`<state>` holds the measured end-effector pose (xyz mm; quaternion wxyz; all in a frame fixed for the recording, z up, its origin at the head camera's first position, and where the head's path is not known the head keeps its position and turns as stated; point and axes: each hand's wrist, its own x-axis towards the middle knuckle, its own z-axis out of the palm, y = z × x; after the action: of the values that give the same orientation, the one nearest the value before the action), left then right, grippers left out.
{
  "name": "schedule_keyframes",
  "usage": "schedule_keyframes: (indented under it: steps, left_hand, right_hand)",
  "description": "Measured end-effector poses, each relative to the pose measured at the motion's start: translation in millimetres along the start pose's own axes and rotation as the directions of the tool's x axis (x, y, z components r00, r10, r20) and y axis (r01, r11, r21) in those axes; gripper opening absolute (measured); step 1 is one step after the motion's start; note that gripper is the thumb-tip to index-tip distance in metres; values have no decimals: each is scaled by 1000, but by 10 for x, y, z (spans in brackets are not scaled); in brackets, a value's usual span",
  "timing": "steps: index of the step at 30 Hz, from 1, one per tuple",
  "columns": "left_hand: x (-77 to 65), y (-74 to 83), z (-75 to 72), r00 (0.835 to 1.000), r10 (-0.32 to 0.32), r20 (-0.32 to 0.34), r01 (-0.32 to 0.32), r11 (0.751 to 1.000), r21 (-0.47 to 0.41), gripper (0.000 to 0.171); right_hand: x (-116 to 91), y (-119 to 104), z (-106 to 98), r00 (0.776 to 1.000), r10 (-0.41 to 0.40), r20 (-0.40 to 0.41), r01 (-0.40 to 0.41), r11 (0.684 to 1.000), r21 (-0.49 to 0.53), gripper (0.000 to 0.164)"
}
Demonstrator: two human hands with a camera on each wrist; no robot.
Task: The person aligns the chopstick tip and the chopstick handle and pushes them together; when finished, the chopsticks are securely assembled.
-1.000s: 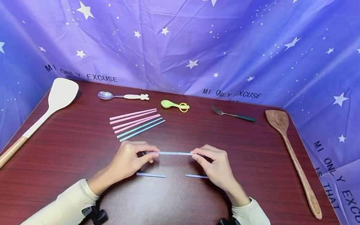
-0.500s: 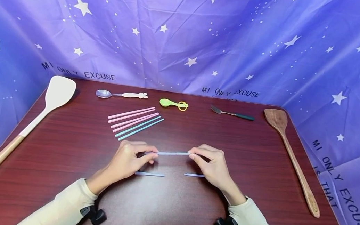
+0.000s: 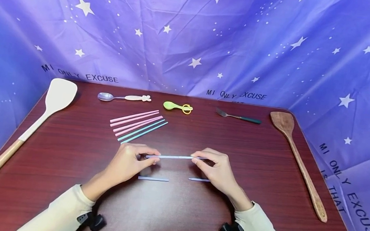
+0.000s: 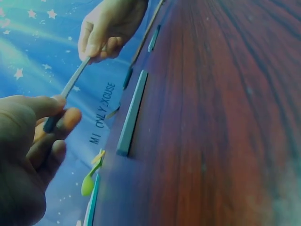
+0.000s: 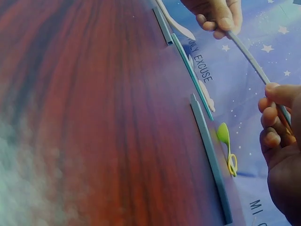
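Both hands hold one slim pale blue chopstick [image 3: 174, 157] made of two sections, level above the table with a faint seam near its middle. My left hand [image 3: 130, 163] pinches the left section between thumb and fingers, and the end pokes out behind the fingertips. On the right section, my right hand [image 3: 216, 169] pinches near the seam; that end is partly hidden by the hand. Below lie two loose pale blue sections: the left section [image 3: 153, 179] and the right section [image 3: 199, 180], partly covered by my right hand. In the right wrist view the right section [image 5: 209, 157] shows a narrow plug end.
Several pink sticks [image 3: 135, 116] and two teal sticks [image 3: 143, 130] lie beyond my left hand. Along the back are a metal spoon [image 3: 105, 96], a green spoon [image 3: 169, 106] and a fork [image 3: 249, 120]. A white spatula [image 3: 60, 94] and a wooden spatula [image 3: 294, 143] flank the table.
My right fingertips have come slightly closer to the seam. My left hand has shifted a little left, its lower fingers less visible. The head view has moved slightly; the loose sections lie unchanged.
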<state>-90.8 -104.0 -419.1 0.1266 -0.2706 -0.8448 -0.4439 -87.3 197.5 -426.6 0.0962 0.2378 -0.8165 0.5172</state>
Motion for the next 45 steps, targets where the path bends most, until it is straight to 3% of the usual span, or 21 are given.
schedule_keyframes:
  steps: [4, 10, 14, 20, 26, 30, 45]
  left_hand:
    - [-61, -52, -69, 999, -31, -17, 32, 998, 56, 14]
    - [-143, -201, -183, 989, -105, -104, 118, 985, 123, 15]
    - [-165, -328, -221, 975, -125, -181, 157, 972, 174, 13]
    - [-183, -510, -198, 952, -123, -279, 193, 952, 239, 11]
    - [-191, -627, -174, 958, -81, -276, 163, 943, 290, 11]
    - [-199, -639, -178, 958, -57, -283, 145, 943, 299, 13]
    - [-178, -649, -159, 949, -120, -291, 215, 922, 321, 12]
  right_hand:
    - [10, 30, -32, 1000, 22, -11, -22, 1000, -14, 12]
    - [-37, 77, -199, 996, 82, -23, -83, 996, -43, 10]
    - [-124, 119, -282, 996, 82, 39, -79, 994, -76, 12]
    - [-267, 186, -333, 986, 14, 164, 3, 995, -104, 20]
    - [-353, 234, -360, 969, -30, 245, 61, 991, -121, 25]
    - [-380, 262, -332, 965, -59, 254, 96, 986, -136, 25]
    - [-401, 311, -284, 980, -36, 196, 66, 986, -152, 22]
